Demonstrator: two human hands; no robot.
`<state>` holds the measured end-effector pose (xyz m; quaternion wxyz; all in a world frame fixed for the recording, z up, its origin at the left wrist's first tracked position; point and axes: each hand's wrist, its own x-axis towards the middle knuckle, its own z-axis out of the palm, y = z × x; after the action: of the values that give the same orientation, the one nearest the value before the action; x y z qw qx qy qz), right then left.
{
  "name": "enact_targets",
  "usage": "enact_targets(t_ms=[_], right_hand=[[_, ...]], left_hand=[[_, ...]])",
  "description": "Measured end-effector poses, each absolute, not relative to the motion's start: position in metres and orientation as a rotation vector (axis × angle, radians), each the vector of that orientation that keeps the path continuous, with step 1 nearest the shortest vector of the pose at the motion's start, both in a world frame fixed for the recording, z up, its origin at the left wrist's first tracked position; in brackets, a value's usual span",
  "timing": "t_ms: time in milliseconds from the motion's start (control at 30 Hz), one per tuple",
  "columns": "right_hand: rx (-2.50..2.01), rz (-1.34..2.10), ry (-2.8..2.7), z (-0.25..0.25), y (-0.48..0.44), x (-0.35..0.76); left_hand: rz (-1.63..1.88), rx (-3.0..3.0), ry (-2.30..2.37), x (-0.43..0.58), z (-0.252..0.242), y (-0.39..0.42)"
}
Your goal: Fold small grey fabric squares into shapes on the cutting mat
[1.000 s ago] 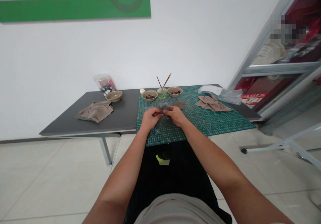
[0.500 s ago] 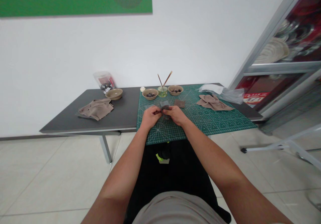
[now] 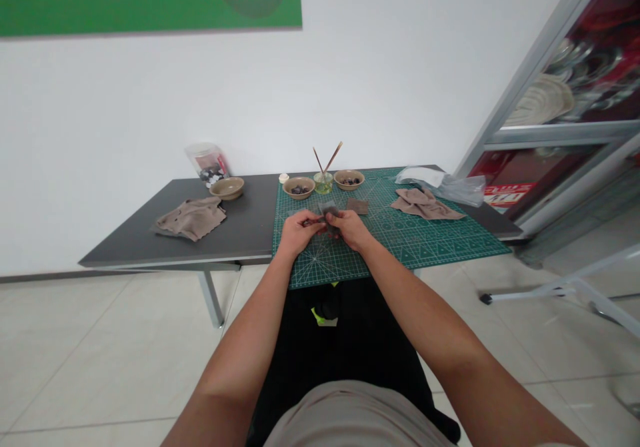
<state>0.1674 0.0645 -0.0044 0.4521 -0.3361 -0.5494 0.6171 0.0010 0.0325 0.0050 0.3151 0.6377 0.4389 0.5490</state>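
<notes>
Over the green cutting mat (image 3: 415, 243), my left hand (image 3: 297, 235) and my right hand (image 3: 353, 229) meet with fingers closed. A small, thin grey-brown piece (image 3: 330, 212), partly see-through and perhaps cloth, is pinched in my right hand. My left fingertips press at its left edge; whatever else they hold is too small to make out. Just beyond my right hand, a flat brown square (image 3: 358, 206) lies on the mat. Behind the hands stand two tan bowls, a left one (image 3: 299, 195) and a right one (image 3: 349, 185), both with dark bits inside.
Between the bowls, a glass cup (image 3: 324, 185) holds two thin sticks. Brown cloths lie left (image 3: 193, 218) and right (image 3: 425, 204), near a clear plastic bag (image 3: 463, 188). At the back left stand a clear jar (image 3: 207, 163) and another tan bowl (image 3: 227, 189).
My right fingers have shifted slightly on the grey-brown piece, and less of its pale upper part shows. Both hands stay in nearly the same place.
</notes>
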Motion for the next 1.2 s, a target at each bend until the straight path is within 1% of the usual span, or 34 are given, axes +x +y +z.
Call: enact_targets(t_ms=[133,367,533,767,967,1200], right_hand=[[-0.855,1.530,-1.208,-0.0033,0.0664,0.1673],[-0.807,1.502,-1.266,-0.0023,0.0653,0.1637],[-0.774,1.461,-1.233,-0.0057,0.0674,0.1609],[-0.699,1.526,-1.223,0.0009,0.0620,0.1631],[-0.663,1.534,-1.255,0.0026,0.0578,0.1643],[-0.667,1.544,-1.243,-0.0001,0.0599,0.1639]], left_hand=[[1.563,1.499,1.102,-0.0017,0.0010,0.0370],[1.591,1.413,1.067,-0.0004,-0.0008,0.0401],[1.564,1.404,1.035,0.0007,0.0004,0.0390],[1.521,1.399,1.135,-0.0004,0.0039,0.0379],[1.490,1.360,1.042,-0.0001,0.0012,0.0404],[1.436,1.379,1.037,0.0018,0.0013,0.0391]])
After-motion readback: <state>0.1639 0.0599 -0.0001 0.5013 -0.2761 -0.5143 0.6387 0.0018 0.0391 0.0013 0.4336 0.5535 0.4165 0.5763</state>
